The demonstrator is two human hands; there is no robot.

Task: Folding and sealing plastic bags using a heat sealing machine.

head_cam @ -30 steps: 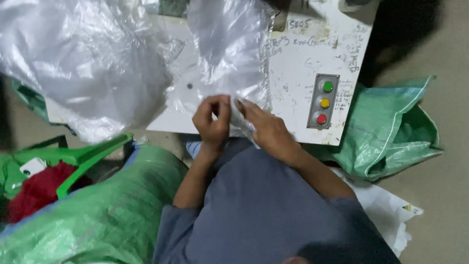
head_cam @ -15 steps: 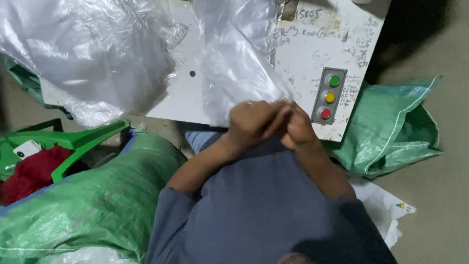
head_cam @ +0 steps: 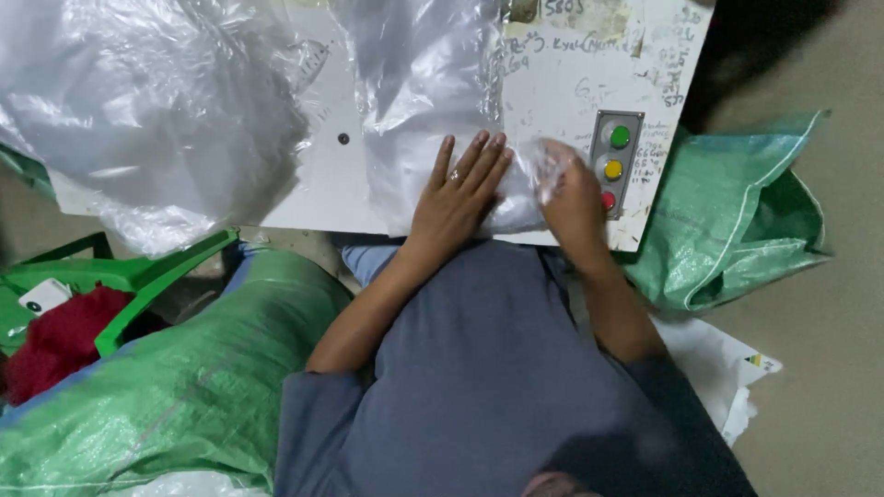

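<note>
Plastic bag (head_cam: 433, 101), clear and thin, lies across the white worktop (head_cam: 313, 184) at its near edge, right in front of us, with its lower end under our hands.

Nearest: our grey-sleeved arms reach forward over our lap. To our left a large green woven sack (head_cam: 157, 396) sits close against us, likely kept within arm's reach. Beyond it a green plastic chair (head_cam: 138, 276) holds a red cloth (head_cam: 64, 336) and a small white phone (head_cam: 41, 296).

At the worktop edge: our left hand (head_cam: 456, 189) lies flat, fingers spread and extended, palm pressing the bag down. It grips nothing; the pressure seems meant to pin the slippery film so it does not slide. A ring shows on one finger. Our right hand (head_cam: 573, 189) is curled closed around a bunched corner of the same bag, apparently gathering or pulling it taut against the pinned part.

Just beside the right hand: a grey control panel (head_cam: 613, 166) with green, yellow and red buttons, set into the worktop.

Farther: a heap of loose clear plastic sheeting (head_cam: 138, 110) covers the left of the worktop. Right of the worktop, another green woven sack (head_cam: 737, 221) slumps on the floor (head_cam: 829, 368), with white paper (head_cam: 727, 364) nearer us.
</note>
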